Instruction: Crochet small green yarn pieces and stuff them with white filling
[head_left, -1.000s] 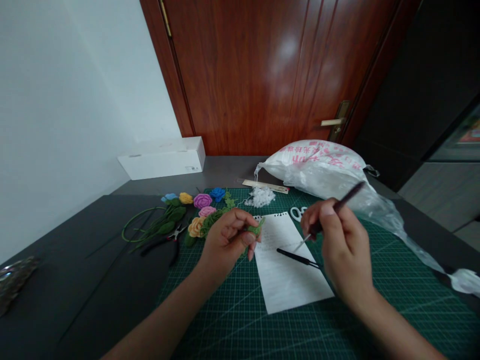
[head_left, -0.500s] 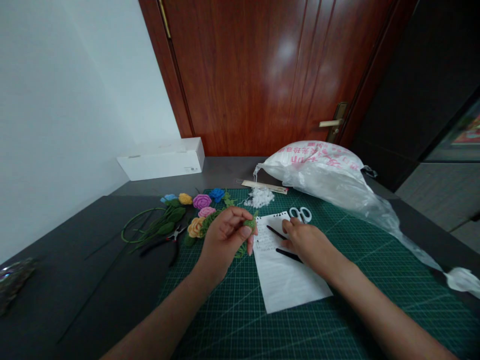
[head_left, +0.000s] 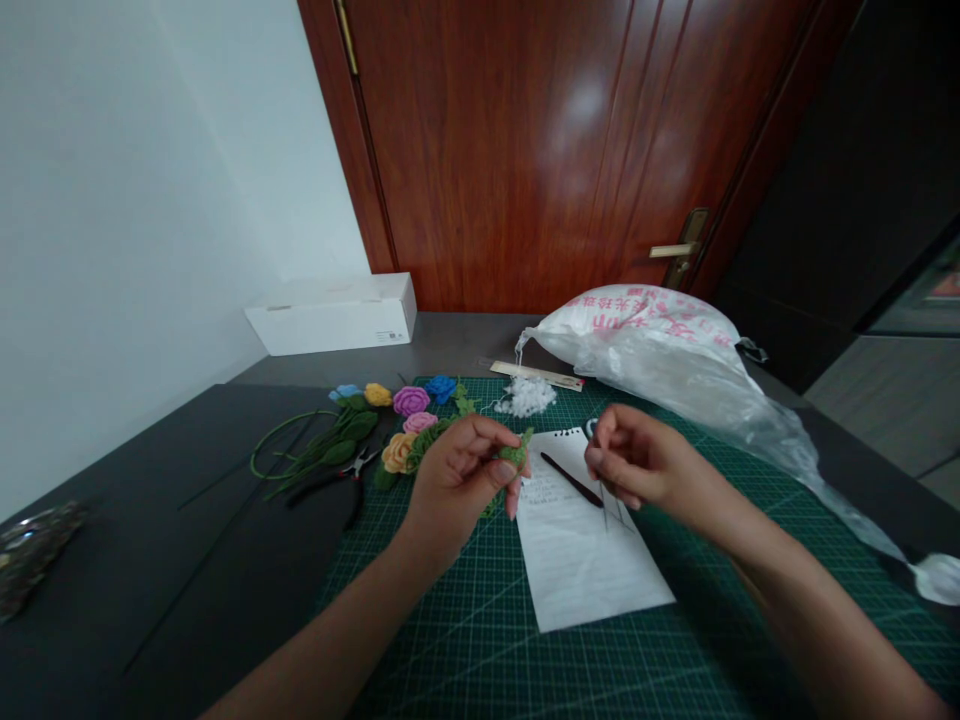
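Observation:
My left hand [head_left: 469,465] pinches a small green crocheted piece [head_left: 514,455] between thumb and fingers, above the paper's left edge. A pointed green tip sticks up from it. Right of it, my right hand [head_left: 634,455] is raised over the paper, fingers closed on a thin needle-like rod [head_left: 605,510] that points down. The rod is blurred, and its upper end is hidden in the fingers. Under both hands lies the lined sheet of handwritten notes [head_left: 592,580], with a dark slim stick [head_left: 570,480] resting on it. The right hand mostly covers the scissors [head_left: 591,428].
Crocheted flowers [head_left: 412,401], green stems [head_left: 341,445] and pliers [head_left: 352,470] lie to the left. White stuffing [head_left: 527,396] and a ruler [head_left: 536,375] are behind the paper. A large plastic bag [head_left: 637,330] and a white box [head_left: 334,315] stand farther back. A green cutting mat [head_left: 450,640] covers the table's middle.
My right hand has lifted off the paper with a thin rod in it. One of the two dark sticks no longer shows on the sheet. The left hand keeps its pinch.

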